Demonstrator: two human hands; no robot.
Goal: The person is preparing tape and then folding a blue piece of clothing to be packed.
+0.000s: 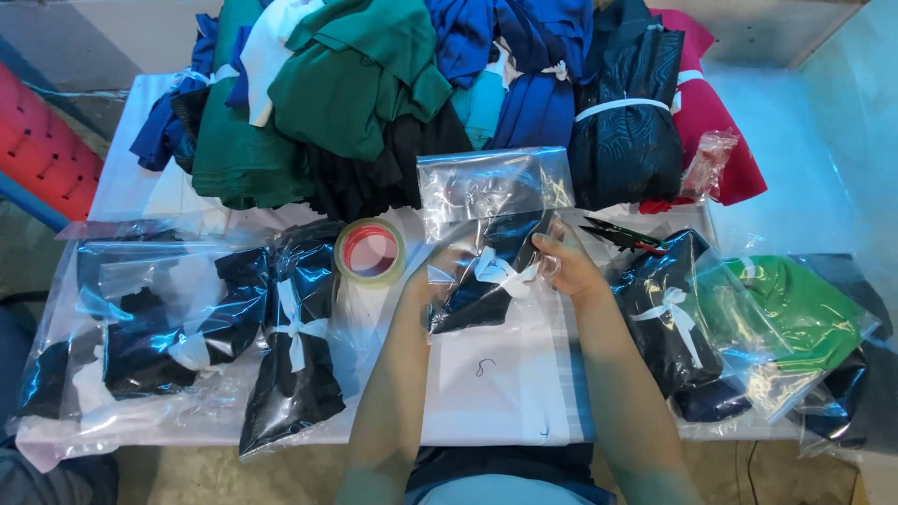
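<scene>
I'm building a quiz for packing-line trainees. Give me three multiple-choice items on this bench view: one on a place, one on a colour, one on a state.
1. Where does the tape roll lie?
A. Left of the hands, on the table
B. On the pile of clothes
C. On the green bagged garment

2. What colour are the handles of the thread snips?
A. Yellow
B. Red
C. White

3. What state is the dark garment between the hands in?
A. Spread flat, unbagged
B. Hanging from a hook
C. Folded, tied with white ribbon, inside a clear plastic bag

Answers: 1 A, the roll sits on the white table beside the left hand. 2 B, red shows at the snips' handle end. 3 C, both the left hand and right hand grip the clear bag around the tied bundle.
</scene>
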